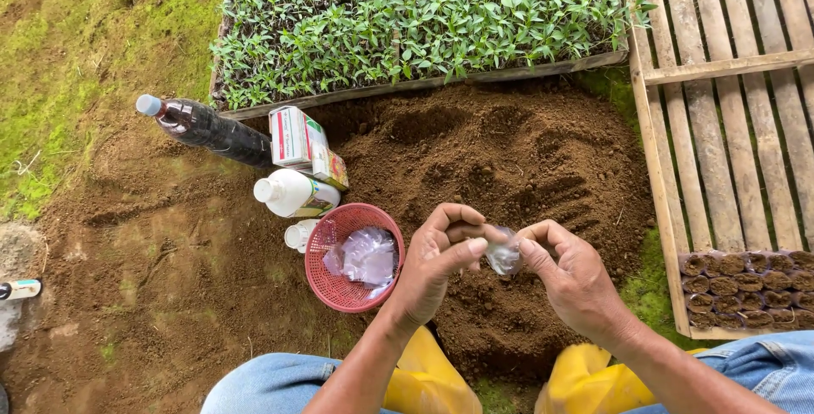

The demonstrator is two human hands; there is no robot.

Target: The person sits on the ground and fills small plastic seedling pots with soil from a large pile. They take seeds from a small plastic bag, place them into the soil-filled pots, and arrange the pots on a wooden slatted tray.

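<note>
L hand [434,263]: fingers curled, thumb + forefinger pinching one edge of small clear plastic bag [504,256].
R hand [570,275]: fingers bent, thumb + forefinger pinching opp. edge of same bag. Bag sits between the two hands, held above the soil pile [500,159]; contents too small to tell.

Items rel. to hands:
- Red mesh basket [332,288], just beside L hand on its outer side, on the ground; crumpled clear plastic bags [366,254] inside.
- White plastic bottle [292,193], lying down, beyond basket, near L hand; small white cap-like piece [298,234] touching basket rim.
- Carton, red/white/green [303,144], beyond white bottle.
- Dark bottle w/ pale cap [203,125], lying down, well apart from L hand.
- Seedling tray in wooden frame [415,19], green, dense, well ahead of both hands, past soil pile.
- Wooden slat pallet [729,109], outer side of R hand; rows of soil-filled small pots [746,288] on it, near R wrist.
- Yellow boots [428,380], blue jeans [763,372], below hands.
</note>
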